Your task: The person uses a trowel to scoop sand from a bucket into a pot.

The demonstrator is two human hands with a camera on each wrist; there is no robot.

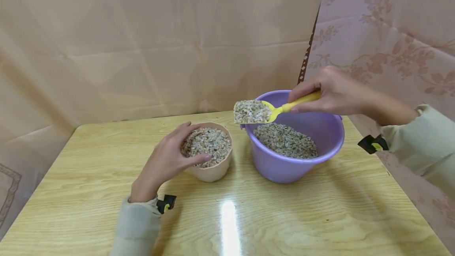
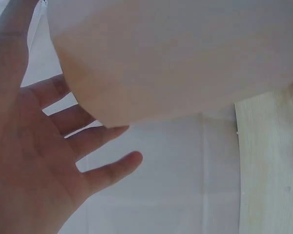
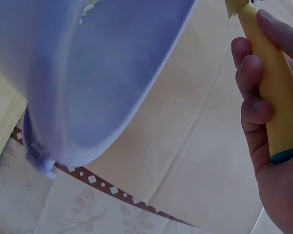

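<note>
My right hand (image 1: 335, 92) grips the yellow handle of a small trowel (image 1: 302, 100), fingers wrapped round it in the right wrist view. A heap of pale gravel-like grains (image 1: 251, 110) lies on the trowel's blade, above the left rim of a purple bucket (image 1: 284, 173). More of these grains (image 1: 286, 140) lie in the bucket. To its left stands a beige plant pot (image 1: 213, 173), filled nearly to its wavy rim with similar grains (image 1: 209, 145). My left hand (image 1: 167, 157) holds the pot at its left side, thumb across the near rim and fingers along the far side.
Both containers stand on a light wood-grain table (image 1: 89, 192). Behind it hangs a beige cloth (image 1: 160, 50), and a flowered cloth (image 1: 391, 50) hangs at the right. The bucket's handle lug (image 3: 41, 163) sticks out from its rim.
</note>
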